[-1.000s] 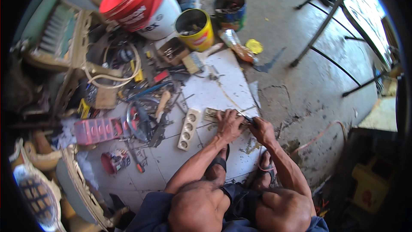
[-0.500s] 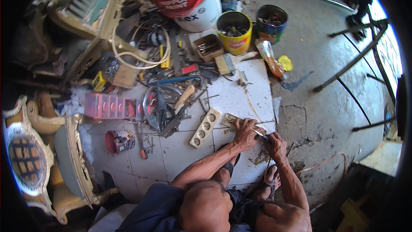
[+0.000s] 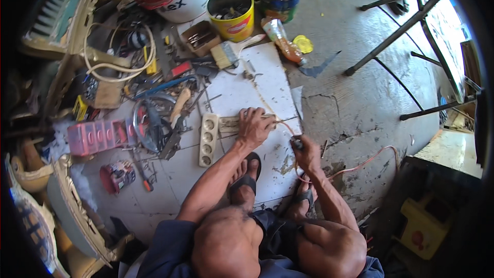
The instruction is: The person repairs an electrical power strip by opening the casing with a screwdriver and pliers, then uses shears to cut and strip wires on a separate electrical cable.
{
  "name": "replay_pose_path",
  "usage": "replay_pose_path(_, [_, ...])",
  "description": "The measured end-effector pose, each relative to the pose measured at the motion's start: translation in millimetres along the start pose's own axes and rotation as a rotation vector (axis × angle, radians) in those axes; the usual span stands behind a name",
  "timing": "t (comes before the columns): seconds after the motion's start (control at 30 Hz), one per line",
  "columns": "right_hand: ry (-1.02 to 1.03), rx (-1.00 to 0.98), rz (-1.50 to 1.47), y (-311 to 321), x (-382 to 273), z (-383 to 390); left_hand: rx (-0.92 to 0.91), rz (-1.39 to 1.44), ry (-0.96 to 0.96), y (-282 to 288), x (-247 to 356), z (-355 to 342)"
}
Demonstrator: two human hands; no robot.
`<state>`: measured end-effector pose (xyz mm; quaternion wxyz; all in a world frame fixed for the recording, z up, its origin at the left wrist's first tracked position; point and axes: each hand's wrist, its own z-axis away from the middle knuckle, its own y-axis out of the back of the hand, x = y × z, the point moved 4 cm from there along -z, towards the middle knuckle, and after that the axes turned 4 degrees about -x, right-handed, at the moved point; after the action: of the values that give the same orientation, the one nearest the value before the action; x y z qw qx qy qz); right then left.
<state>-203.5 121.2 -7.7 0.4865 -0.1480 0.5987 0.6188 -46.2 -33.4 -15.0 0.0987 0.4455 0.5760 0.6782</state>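
My left hand (image 3: 254,128) is closed over an opened power strip casing (image 3: 229,124), fingers pressed on its right part and hiding it. Beside its left end lies the white socket cover (image 3: 208,140) with a row of round sockets. A pinkish cable (image 3: 286,126) comes out of the casing's right end and bends down to my right hand (image 3: 307,154). That hand, to the right of the casing, is closed around a tool with a dark handle; the tool's working end is not clear. Below the hand the cable loops away to the right.
A white board (image 3: 260,85) lies under the work. Beyond it stand a yellow tin (image 3: 232,23), a dark tin (image 3: 280,2) and a paint bucket (image 3: 172,0). Tools and a pink drawer box (image 3: 92,138) crowd the left. A metal-legged stand (image 3: 391,33) is at right.
My right hand has drawn back from the left one, taking the dark-handled tool with it. The cable between casing and right hand now shows. The view has shifted to the right.
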Motion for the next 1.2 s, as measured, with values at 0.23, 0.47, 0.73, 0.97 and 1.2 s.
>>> replay_pose_path(0.23, [-0.025, -0.228, 0.324, -22, -2, 13, -0.076, 0.022, 0.05, -6, 11, -10])
replay_pose_path(0.47, [0.174, -0.049, 0.089, -16, -12, 0, -0.036, -0.026, 0.029, -5, 5, -2])
replay_pose_path(0.73, [-0.325, -0.148, -0.265, -23, -23, -52, -0.063, -0.01, 0.104, -8, 9, -2])
replay_pose_path(0.97, [-0.352, -0.09, -0.262, -39, -6, -62, -0.056, -0.011, 0.069, -11, 13, -4])
replay_pose_path(1.2, [-0.318, -0.112, -0.244, -50, -13, -68, -0.049, -0.019, 0.077, -8, 2, 0])
